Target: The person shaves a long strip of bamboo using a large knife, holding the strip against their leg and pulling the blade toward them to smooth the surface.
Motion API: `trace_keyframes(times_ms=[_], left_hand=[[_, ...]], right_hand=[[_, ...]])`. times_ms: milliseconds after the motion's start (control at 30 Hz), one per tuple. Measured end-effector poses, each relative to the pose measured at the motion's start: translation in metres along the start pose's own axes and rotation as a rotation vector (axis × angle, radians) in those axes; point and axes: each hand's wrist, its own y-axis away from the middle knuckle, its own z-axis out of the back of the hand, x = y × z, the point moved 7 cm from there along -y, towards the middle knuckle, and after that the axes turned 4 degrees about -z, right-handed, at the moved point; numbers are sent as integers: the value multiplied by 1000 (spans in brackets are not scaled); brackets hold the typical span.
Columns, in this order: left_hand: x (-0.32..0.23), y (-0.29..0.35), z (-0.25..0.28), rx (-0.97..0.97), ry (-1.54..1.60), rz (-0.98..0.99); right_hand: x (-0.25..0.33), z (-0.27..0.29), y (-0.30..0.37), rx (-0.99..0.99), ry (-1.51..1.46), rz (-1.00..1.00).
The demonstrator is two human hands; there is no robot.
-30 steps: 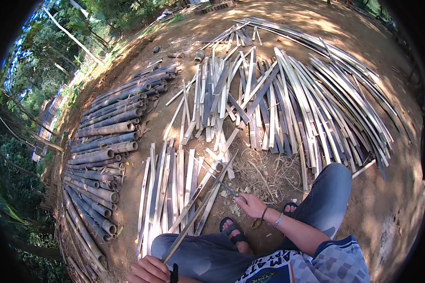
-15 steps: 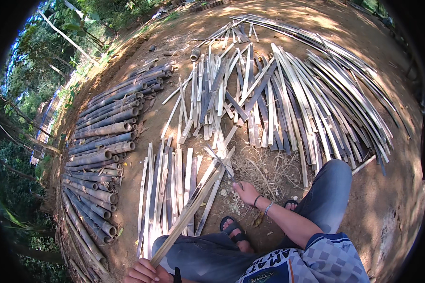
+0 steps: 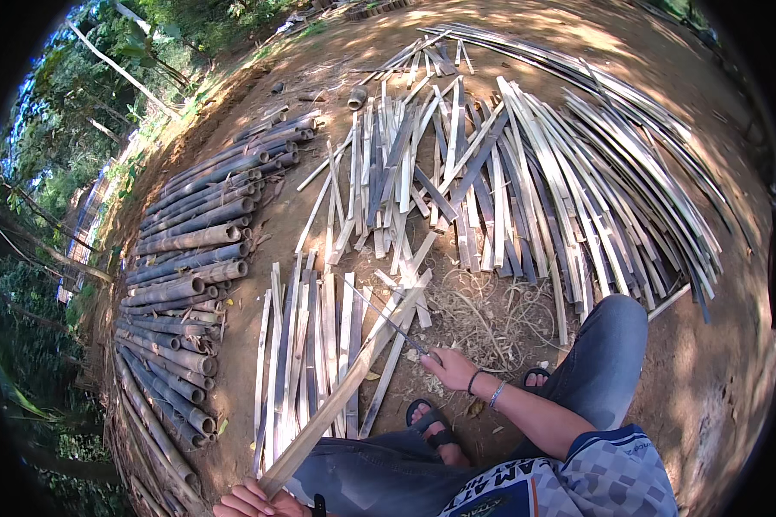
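Note:
My left hand (image 3: 250,501), at the lower edge, is wrapped round the near end of a long split bamboo strip (image 3: 341,392). The strip slants up and away over my thigh, its broad pale face showing. My right hand (image 3: 447,367) grips the handle of a long, thin-bladed knife (image 3: 395,327). Its blade points up and left, crossing the strip near its far end; whether it touches the strip I cannot tell. Beyond that end, a few loose bamboo pieces (image 3: 424,252) lie on the ground.
Split bamboo strips (image 3: 306,345) lie left of my knees, and a large spread of them (image 3: 560,189) fans out ahead. Whole bamboo poles (image 3: 190,237) are stacked at the left. Curly shavings (image 3: 483,323) cover the dirt before my sandalled foot (image 3: 428,422).
The knife has swung so its blade points further left across the strip. The strip has turned in my left hand, its wide face now up. My right hand has moved slightly nearer me.

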Motion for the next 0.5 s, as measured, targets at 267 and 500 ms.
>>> trace_keyframes(times_ms=[267, 500], left_hand=[[2, -2, 1, -56, -18, 35], [5, -4, -9, -166, -290, -39]], right_hand=[[-12, 13, -20, -30, -43, -114], [-62, 21, -38, -106, -93, -256]])
